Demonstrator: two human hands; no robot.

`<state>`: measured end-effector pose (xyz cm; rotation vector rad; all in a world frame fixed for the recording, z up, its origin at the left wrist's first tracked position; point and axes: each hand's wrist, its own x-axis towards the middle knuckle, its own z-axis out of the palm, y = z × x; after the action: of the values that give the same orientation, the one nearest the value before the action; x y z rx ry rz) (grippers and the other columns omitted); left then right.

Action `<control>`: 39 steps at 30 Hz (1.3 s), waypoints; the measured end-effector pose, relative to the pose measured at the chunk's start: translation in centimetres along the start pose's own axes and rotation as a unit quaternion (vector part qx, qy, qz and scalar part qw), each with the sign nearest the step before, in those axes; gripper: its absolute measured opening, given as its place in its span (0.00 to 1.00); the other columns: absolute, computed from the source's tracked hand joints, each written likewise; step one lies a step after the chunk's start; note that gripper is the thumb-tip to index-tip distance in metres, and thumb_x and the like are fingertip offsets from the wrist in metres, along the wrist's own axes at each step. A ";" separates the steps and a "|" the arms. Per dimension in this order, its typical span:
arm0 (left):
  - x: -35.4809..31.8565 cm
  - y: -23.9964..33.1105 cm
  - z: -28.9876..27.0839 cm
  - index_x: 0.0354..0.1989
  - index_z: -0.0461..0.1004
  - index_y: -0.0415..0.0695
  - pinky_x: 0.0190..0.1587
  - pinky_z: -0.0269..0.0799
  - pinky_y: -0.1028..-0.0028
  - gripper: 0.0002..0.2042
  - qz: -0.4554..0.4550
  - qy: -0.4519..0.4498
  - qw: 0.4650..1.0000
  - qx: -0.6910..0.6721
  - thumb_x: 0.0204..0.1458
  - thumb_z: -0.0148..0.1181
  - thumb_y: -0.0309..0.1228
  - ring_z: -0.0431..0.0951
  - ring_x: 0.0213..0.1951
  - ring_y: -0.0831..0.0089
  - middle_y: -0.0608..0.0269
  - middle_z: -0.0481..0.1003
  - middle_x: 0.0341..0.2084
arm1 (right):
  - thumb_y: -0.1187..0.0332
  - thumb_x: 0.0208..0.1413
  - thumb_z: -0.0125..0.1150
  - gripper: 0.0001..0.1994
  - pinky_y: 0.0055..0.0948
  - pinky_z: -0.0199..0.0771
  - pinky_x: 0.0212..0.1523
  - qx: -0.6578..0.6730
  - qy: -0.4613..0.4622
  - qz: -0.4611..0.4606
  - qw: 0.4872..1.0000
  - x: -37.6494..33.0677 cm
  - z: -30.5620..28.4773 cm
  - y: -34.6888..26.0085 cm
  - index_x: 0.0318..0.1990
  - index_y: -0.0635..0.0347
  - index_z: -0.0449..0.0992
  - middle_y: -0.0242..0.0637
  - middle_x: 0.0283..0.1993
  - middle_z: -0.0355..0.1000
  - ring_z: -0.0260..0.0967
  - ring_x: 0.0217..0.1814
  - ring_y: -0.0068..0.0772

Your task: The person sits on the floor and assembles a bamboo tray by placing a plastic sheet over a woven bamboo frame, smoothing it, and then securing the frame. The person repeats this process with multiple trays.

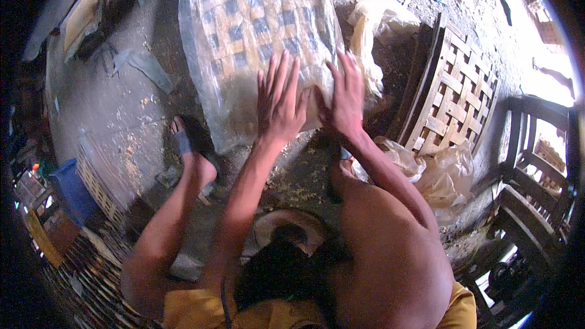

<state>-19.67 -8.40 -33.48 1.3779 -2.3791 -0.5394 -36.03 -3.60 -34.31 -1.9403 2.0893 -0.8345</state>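
Observation:
In front of me lies a woven lattice panel [244, 15] of pale flat strips, covered by clear, wrinkled plastic sheeting [228, 100]. My left hand [281, 105] rests flat on the near part of the plastic, its fingers stretched away from me. Close to its right, my right hand [345, 94] lies at the near right edge of the same sheet, fingers extended and the thumb turned inward. Neither hand grips anything. Past the right hand, a bunched piece of pale plastic [367, 39] touches the panel's side.
At the right, woven lattice panels [454, 94] lean in a stack, with crumpled plastic bags [448, 176] below. A dark wooden chair [536, 170] stands far right. A blue container [76, 192] is at left. Scraps litter the floor around my bare feet.

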 end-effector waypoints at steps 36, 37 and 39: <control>-8.2 -11.6 -2.9 0.73 0.61 0.58 0.73 0.45 0.47 0.44 0.043 -0.064 0.992 0.102 0.52 0.52 0.70 0.49 0.76 0.50 0.54 0.51 0.76 | 0.38 0.61 0.53 0.42 0.48 0.44 0.78 -0.107 -0.199 -0.114 0.967 -0.5 1.9 1.1 0.76 0.52 0.54 0.41 0.80 0.47 0.42 0.82 0.43; -8.3 -12.4 -3.1 0.73 0.61 0.58 0.73 0.46 0.50 0.46 0.056 -0.072 0.989 0.118 0.48 0.54 0.72 0.49 0.76 0.51 0.54 0.52 0.76 | 0.38 0.61 0.54 0.42 0.48 0.44 0.78 -0.090 -0.203 -0.113 0.968 -0.4 1.4 1.8 0.76 0.52 0.54 0.41 0.80 0.47 0.43 0.82 0.44; -8.3 -13.6 -3.6 0.74 0.60 0.59 0.74 0.46 0.51 0.46 0.079 -0.094 0.984 0.126 0.48 0.55 0.71 0.49 0.76 0.52 0.55 0.51 0.76 | 0.40 0.60 0.56 0.42 0.49 0.46 0.78 -0.076 -0.188 -0.125 0.971 -0.3 0.6 3.4 0.76 0.52 0.55 0.41 0.80 0.49 0.45 0.82 0.46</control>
<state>-3.88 -7.89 -37.77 1.2687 -2.7600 -0.3486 -38.63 -3.48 -36.54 -2.2632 1.7565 -0.3100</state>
